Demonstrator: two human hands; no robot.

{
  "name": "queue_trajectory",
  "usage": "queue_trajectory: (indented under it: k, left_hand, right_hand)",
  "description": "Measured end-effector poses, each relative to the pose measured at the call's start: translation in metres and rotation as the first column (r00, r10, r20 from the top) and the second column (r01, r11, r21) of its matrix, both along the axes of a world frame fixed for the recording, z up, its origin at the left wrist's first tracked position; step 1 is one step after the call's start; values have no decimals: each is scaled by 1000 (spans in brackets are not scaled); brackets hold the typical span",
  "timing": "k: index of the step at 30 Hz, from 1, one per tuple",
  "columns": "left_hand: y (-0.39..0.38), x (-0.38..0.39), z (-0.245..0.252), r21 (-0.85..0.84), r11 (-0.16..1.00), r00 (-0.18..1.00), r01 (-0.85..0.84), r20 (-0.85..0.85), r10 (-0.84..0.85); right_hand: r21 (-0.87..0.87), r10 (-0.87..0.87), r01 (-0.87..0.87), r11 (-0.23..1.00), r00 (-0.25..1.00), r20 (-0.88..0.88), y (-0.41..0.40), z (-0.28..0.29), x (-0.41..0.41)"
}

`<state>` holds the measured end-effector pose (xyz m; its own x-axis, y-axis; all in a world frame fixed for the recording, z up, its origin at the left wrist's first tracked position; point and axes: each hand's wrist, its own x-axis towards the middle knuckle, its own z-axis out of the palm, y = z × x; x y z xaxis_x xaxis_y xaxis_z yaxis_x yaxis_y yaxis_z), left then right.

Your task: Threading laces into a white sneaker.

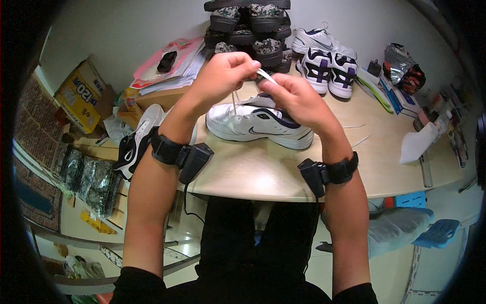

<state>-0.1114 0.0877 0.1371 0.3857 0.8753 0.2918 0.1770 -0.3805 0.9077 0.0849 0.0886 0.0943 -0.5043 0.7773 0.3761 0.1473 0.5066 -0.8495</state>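
A white sneaker (243,127) with dark trim and a swoosh lies on the wooden tabletop before me, its toe to the left. Above it, my left hand (233,70) pinches a white shoelace (267,76) between thumb and fingers. The same lace runs to my right hand (290,95), which grips it close by, just over the shoe's collar. Thin lace strands rise from the front eyelets towards my left hand. Loose lace ends (360,141) lie on the table to the right of the shoe. My right fingers hide part of the tongue and opening.
Another white-and-black sneaker (150,117) rests by my left forearm. Behind stand stacked camouflage shoes (267,51), a pair of white sneakers (328,72) and papers (171,76). Insoles (379,95), books (404,100) and a metal ruler (426,169) lie at right.
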Motion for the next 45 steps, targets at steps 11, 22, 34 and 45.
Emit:
queue_trajectory:
  k: [11, 22, 34, 45]
  left_hand:
    - [19, -51, -27, -199, 947, 890, -253, 336, 309]
    - [29, -73, -38, -388, 885, 776, -256, 464, 427]
    - [19, -57, -37, -269, 945, 867, -185, 407, 286]
    - [14, 31, -30, 20, 998, 955, 66, -289, -58]
  right_hand:
    - [-555, -438, -57, 830, 549, -712, 19, -52, 135]
    - [-490, -528, -258, 833, -102, -843, 13, -101, 196]
    - [-451, -447, -64, 890, -310, -839, 27, -130, 226]
    - [-414, -315, 49, 909, 731, -606, -5, -67, 124]
